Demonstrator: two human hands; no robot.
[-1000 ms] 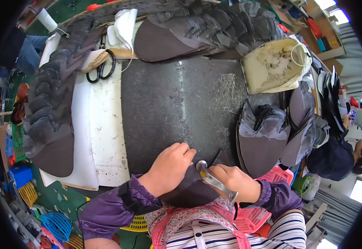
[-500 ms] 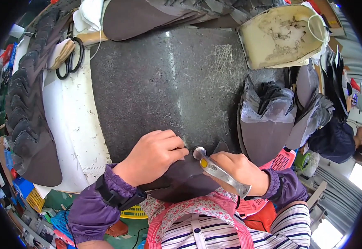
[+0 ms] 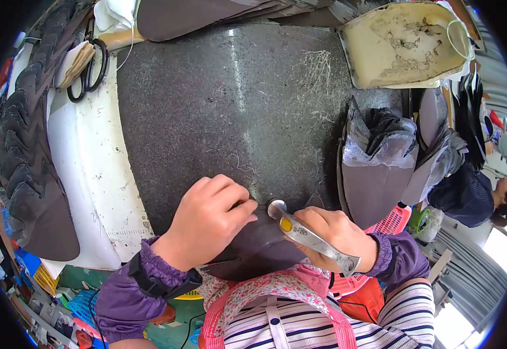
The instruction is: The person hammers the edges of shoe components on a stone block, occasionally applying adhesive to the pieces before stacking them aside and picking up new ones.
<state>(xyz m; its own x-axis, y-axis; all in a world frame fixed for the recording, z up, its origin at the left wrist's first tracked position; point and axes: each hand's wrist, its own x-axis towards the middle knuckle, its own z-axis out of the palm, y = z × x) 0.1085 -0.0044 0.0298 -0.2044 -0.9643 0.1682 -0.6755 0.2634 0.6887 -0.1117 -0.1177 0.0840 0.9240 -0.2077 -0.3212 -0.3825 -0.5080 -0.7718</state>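
A dark brown, leather-like sheet piece [image 3: 265,241] lies over the near edge of the work surface, by my lap. At its upper left edge my left hand [image 3: 210,212] is closed, fingers curled and tips pinched on the edge; the fingertips are partly hidden. My right hand [image 3: 332,230] is closed round a hammer [image 3: 317,244], whose handle is mostly hidden under its metal head. The hammer's round face is down at the piece's upper edge, just right of my left fingertips; whether it touches cannot be seen. A small pointed dark flap [image 3: 314,200] shows beside the right hand.
Overlapping dark cut pieces [image 3: 38,192] line the left; more stacked pieces [image 3: 378,180] stand at right. A cream bin [image 3: 399,49] sits far right, black-handled scissors [image 3: 95,67] far left. Loose threads lie on the dark board [image 3: 189,116]. Another person [image 3: 466,195] is at far right.
The whole view has shifted slightly, with the far things higher in it. Both hands keep nearly the same place at the piece's edge, and the hammer stays low beside the left fingertips.
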